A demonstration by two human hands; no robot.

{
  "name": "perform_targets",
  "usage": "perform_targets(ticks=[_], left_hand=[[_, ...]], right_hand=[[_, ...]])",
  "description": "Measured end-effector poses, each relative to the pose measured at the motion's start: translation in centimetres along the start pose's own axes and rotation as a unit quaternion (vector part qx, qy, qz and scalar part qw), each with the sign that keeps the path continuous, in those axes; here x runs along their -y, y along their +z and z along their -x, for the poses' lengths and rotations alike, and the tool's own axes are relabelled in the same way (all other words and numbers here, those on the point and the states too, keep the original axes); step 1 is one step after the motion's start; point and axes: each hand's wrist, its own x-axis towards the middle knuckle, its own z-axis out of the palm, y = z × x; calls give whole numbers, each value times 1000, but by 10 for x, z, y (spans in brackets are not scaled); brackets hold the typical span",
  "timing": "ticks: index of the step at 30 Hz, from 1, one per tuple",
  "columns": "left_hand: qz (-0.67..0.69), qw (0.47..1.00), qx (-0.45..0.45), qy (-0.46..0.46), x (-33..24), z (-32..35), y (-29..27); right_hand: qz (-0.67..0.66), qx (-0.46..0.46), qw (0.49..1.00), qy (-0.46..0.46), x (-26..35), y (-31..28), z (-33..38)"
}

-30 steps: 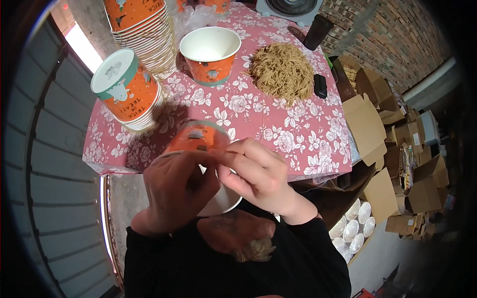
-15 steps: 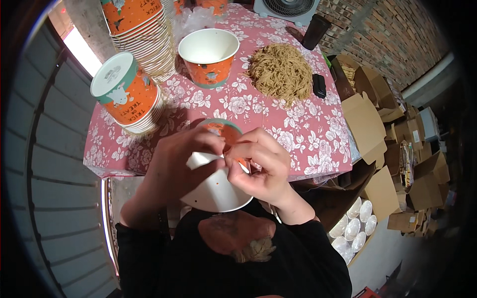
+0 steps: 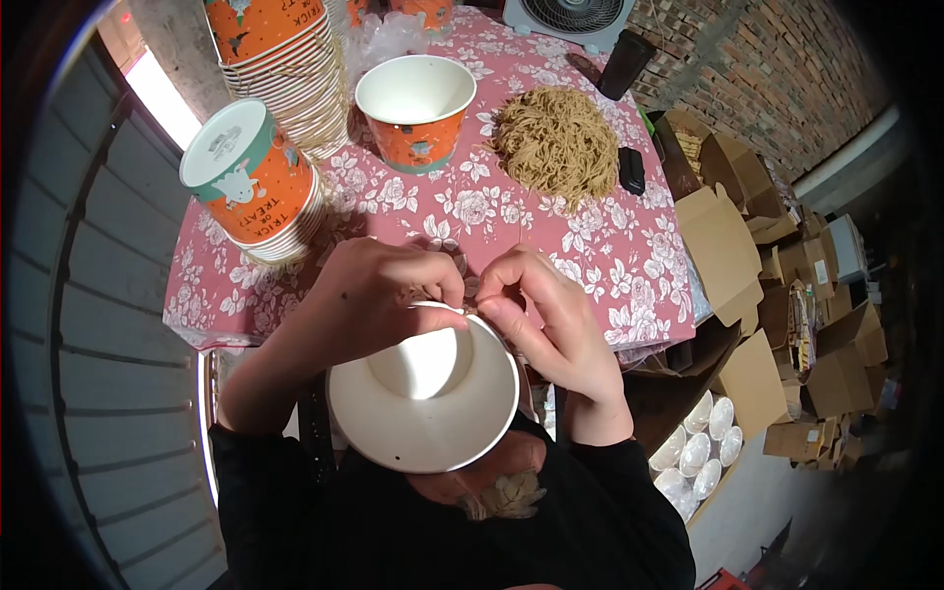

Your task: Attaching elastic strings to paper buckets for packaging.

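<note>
A paper bucket (image 3: 425,433), white inside, is in front of my chest with its mouth turned up toward me. A small dark hole shows near its near rim. My left hand (image 3: 393,295) pinches the far rim, thumb inside and fingers outside. Close beside it, my right hand (image 3: 536,320) has thumb and forefinger pressed together at the same rim. A tiny tan bit shows between the fingertips, too small to make out. Beyond the hands, a heap of tan cords (image 3: 556,143) lies on the table.
The table wears a pink floral cloth (image 3: 472,206). An upright orange bucket (image 3: 418,138), an upturned stack of buckets (image 3: 261,187) and a taller stack (image 3: 285,88) stand on it. A dark cup (image 3: 624,64) and fan (image 3: 570,15) are farther back. Cardboard boxes (image 3: 718,236) crowd the right.
The bucket has turned from tilted, with its orange outside partly showing, to mouth up toward me. Both hands have shifted to its far rim, and my right hand has moved slightly right.
</note>
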Motion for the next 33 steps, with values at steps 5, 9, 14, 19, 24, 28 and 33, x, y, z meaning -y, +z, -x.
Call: perform_targets(ticks=[5, 9, 14, 19, 24, 28, 33], left_hand=[[81, 993, 4, -87, 5, 2, 1], [71, 996, -4, -62, 8, 0, 3], [80, 996, -7, -44, 12, -3, 7], [147, 988, 26, -28, 20, -2, 6], [180, 981, 55, -37, 22, -2, 3], [192, 977, 75, -63, 22, 0, 6], [140, 988, 69, -11, 18, -2, 5]], right_hand=[[-30, -48, 998, 18, -11, -4, 4], [14, -14, 1000, -6, -7, -3, 2], [20, 3, 999, -26, -8, 0, 0], [62, -5, 994, -91, -3, 1, -2], [-5, -7, 995, -100, 0, -8, 3], [-35, 19, 998, -52, -3, -18, 14], [25, -50, 995, -81, -3, -25, 17]])
